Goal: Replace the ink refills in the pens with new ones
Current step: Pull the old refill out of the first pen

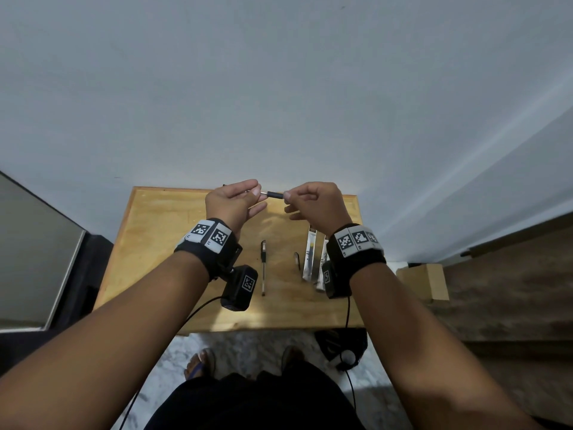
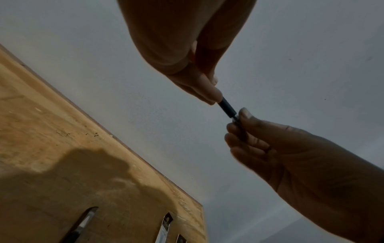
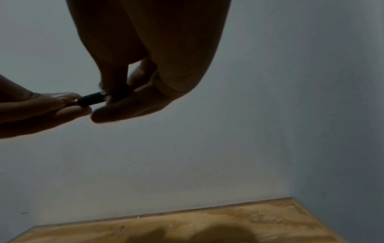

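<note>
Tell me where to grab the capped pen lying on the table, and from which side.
Take the capped pen at mid-barrel, just below the dark cap, with a thumb-and-forefinger grip from straight above. It lies flat on the wooden table, pointing toward the person, with bare wood along both long sides for fingertips. Both hands are busy holding another pen, so free one first, probably the nearer left hand.

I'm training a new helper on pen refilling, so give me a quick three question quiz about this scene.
1. True or false: both hands hold the pen in the air above the table.
2. Which lies nearer the left hand side of the table: A) the whole pen, B) the refill packets?
3. Fill in: the right hand pinches the pen with its ____.

Key: 1 true; 2 A; 3 fingers.
</note>
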